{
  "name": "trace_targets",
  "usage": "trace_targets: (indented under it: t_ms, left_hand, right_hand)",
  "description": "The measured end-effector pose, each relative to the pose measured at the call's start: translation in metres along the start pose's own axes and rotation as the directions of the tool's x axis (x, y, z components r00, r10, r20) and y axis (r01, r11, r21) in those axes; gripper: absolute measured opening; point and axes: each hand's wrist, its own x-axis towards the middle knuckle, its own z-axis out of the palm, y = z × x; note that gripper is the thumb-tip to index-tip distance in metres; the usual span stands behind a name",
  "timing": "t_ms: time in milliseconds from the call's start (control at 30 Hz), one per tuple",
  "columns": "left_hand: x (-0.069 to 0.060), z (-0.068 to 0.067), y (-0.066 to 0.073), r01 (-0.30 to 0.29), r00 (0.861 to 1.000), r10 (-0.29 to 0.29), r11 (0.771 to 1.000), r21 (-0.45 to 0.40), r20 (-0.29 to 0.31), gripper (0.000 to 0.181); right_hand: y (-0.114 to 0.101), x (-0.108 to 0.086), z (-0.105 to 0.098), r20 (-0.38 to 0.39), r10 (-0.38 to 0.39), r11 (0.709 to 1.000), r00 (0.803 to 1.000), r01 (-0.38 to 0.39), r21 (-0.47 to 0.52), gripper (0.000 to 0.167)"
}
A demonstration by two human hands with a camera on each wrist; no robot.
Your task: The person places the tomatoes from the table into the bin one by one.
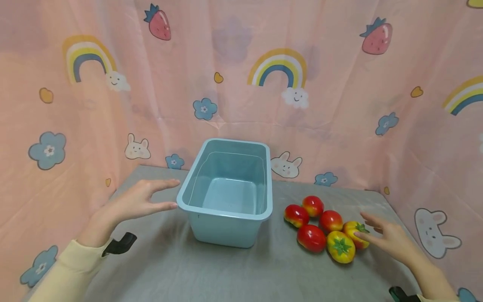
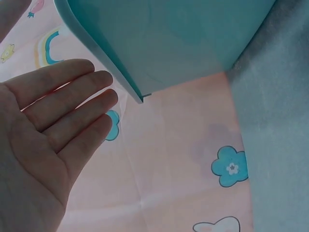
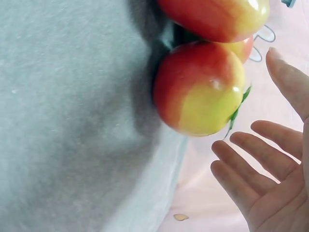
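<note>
Loosely spread, the left hand [image 1: 132,202] holds nothing, its fingers extended just beside the rim of a blue tub [image 1: 226,230]. The right hand [image 1: 390,238], likewise empty with fingers apart, hangs just beside a red-and-yellow tomato [image 3: 199,89], one of six clustered tomatoes [image 1: 331,221] on grey cloth [image 1: 162,268], right of the upright tub. Behind hangs a pink curtain [image 1: 170,92].

The head camera looked forward and down over the table [image 1: 151,272], far enough back to frame the tub [image 1: 226,233], the fruit [image 1: 332,221] and the curtain [image 1: 181,79] behind. The left wrist's view, turned sideways, faced the tub closely past the left hand [image 1: 141,200]; the right wrist's, also sideways, faced the fruit closely beside the right hand [image 1: 392,241]. Head and left shared the tub; head and right, the fruit.
</note>
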Motion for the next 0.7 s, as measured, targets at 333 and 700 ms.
trace_targets:
  t_ms: [333, 700]
  left_hand:
    - [0.003, 0.003, 0.003, -0.023, 1.000, 0.023, 1.000, -0.015, -0.005, 0.066]
    - [0.006, 0.006, 0.006, -0.036, 0.999, 0.036, 0.999, -0.024, -0.015, 0.066]
  right_hand:
    - [0.011, -0.003, 0.013, 0.030, 0.028, 1.000, 0.999, -0.028, 0.003, 0.074]
    - [0.016, -0.004, 0.018, 0.049, 0.094, 0.996, 0.994, -0.094, 0.007, 0.077]
